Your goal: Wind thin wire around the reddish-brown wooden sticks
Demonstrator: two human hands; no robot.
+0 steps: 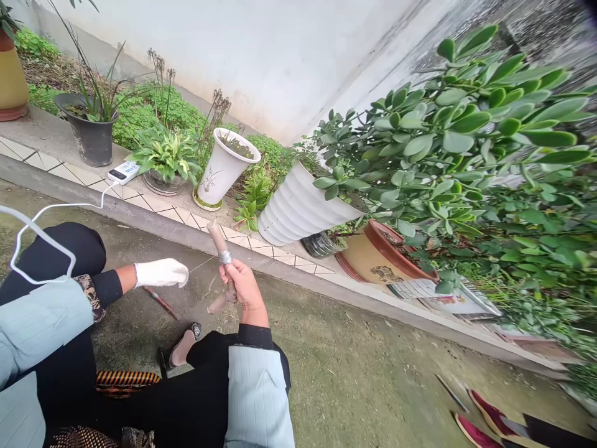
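My right hand [245, 285], bare, is closed around a peeled, pale branch [216, 236] that seems forked at its lower end. A silvery band of wound wire or thread [225, 257] circles the branch just above my fingers. From this band a thin strand [201, 266] runs taut to my left hand [161, 274]. That hand wears a white glove, and its fingers are closed on the strand; the fingertips are partly hidden. On the ground below the glove lies a slim reddish-brown stick or tool handle [161, 303].
Along the tiled ledge [180, 222] stand a black pot [92, 138], a white pot [226, 171], a ribbed white planter [303, 205] and a brown-and-yellow pot [382, 255]. A white device [124, 172] with a cable rests there. Another person's red shoes [489, 410] show at lower right.
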